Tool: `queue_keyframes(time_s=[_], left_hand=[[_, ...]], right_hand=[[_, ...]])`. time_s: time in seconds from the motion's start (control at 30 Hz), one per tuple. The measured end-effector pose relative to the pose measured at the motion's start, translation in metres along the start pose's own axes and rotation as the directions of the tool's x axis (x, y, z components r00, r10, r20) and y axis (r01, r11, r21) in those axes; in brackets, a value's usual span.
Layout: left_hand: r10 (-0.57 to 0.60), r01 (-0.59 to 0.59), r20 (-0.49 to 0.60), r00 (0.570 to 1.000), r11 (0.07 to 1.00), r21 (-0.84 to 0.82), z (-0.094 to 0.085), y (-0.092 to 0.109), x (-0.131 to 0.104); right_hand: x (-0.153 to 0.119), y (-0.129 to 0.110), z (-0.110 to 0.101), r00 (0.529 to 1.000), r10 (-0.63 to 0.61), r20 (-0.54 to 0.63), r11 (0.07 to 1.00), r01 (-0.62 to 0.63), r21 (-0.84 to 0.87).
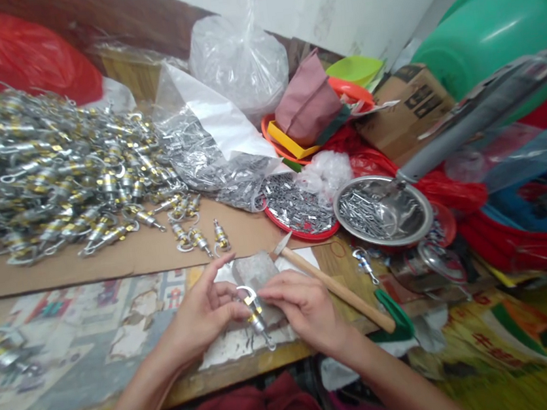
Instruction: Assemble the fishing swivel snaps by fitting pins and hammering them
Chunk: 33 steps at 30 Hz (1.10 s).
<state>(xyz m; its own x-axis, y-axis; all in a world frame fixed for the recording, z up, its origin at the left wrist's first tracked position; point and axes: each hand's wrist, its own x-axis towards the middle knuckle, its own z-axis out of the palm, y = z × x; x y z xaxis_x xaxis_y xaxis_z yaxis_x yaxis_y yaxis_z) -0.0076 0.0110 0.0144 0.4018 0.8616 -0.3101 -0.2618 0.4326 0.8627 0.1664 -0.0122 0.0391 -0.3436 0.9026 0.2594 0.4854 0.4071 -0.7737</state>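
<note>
A small silver-and-gold metal hook fitting (256, 323), with a curved hook on top and a ring at its lower end, is between my hands. My left hand (205, 308) grips it from the left with thumb and fingers, the index finger raised. My right hand (307, 303) is at its right side, fingers pressed together; whatever they pinch is hidden. Behind the fitting sits a grey metal block (257, 269) on white paper. A hammer (334, 283) with a wooden handle lies right of the block, partly behind my right hand.
A large heap of similar fittings (52, 171) covers the cardboard (64, 271) at left. A red tray (298, 205) of small metal pieces and a steel bowl (382, 209) of pins stand behind my right hand. A grey bar-like tool (480, 115) slants above the bowl.
</note>
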Motion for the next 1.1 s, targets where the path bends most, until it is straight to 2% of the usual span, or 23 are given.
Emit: queue_keyframes(time_s=[0.1,0.17,0.3,0.4,0.47,0.53,0.6,0.63,0.73,0.8,0.9,1.0,1.1], left_hand=[[0.003,-0.003,0.009,1.0,1.0,-0.009,0.0,-0.001,0.0],[0.012,-0.012,0.012,1.0,1.0,-0.005,0.0,-0.001,0.0],[0.015,-0.015,0.017,1.0,1.0,0.002,0.001,0.001,0.0],[0.005,-0.005,0.011,1.0,1.0,-0.004,0.002,0.002,-0.001],[-0.005,0.005,-0.003,1.0,1.0,-0.009,0.003,0.002,-0.001],[-0.019,0.019,-0.02,1.0,1.0,-0.009,0.003,0.002,-0.001],[-0.027,0.027,-0.027,0.999,1.0,-0.003,0.003,0.002,-0.001],[-0.027,0.027,-0.023,0.999,1.0,-0.002,0.002,0.002,-0.001],[-0.021,0.021,-0.009,1.0,1.0,0.0,0.001,0.002,-0.001],[-0.019,0.019,-0.001,1.0,1.0,0.002,0.001,0.002,-0.001],[-0.019,0.019,0.004,1.0,1.0,0.004,0.001,0.002,-0.001],[-0.018,0.018,0.004,1.0,1.0,0.015,0.001,0.002,-0.002],[-0.01,0.01,0.004,1.0,1.0,0.028,0.001,0.003,-0.002]], right_hand=[[0.003,-0.002,-0.001,0.991,0.102,0.091,0.992,-0.108,0.063],[0.005,-0.003,0.003,0.981,0.146,0.125,0.988,-0.151,0.033],[0.008,-0.005,0.015,0.98,0.18,0.083,0.979,-0.17,-0.115],[0.01,-0.006,0.019,0.986,0.157,0.055,0.981,-0.149,-0.124],[0.009,-0.003,0.013,0.992,0.123,-0.02,0.991,-0.124,-0.051],[0.005,0.007,-0.002,0.971,0.119,-0.205,0.99,-0.133,-0.052],[-0.004,0.024,-0.021,0.922,0.143,-0.361,0.946,-0.235,-0.224],[-0.009,0.034,-0.03,0.914,0.17,-0.369,0.886,-0.306,-0.349],[-0.027,0.059,-0.047,0.928,0.32,-0.19,0.708,-0.368,-0.603],[-0.036,0.064,-0.051,0.917,0.383,-0.114,0.69,-0.366,-0.625],[-0.044,0.048,-0.052,0.941,0.31,-0.135,0.769,-0.331,-0.547],[-0.051,0.017,-0.055,0.986,0.109,-0.122,0.878,-0.153,-0.454],[-0.059,-0.005,-0.055,0.994,-0.036,-0.102,0.896,-0.012,-0.443]])
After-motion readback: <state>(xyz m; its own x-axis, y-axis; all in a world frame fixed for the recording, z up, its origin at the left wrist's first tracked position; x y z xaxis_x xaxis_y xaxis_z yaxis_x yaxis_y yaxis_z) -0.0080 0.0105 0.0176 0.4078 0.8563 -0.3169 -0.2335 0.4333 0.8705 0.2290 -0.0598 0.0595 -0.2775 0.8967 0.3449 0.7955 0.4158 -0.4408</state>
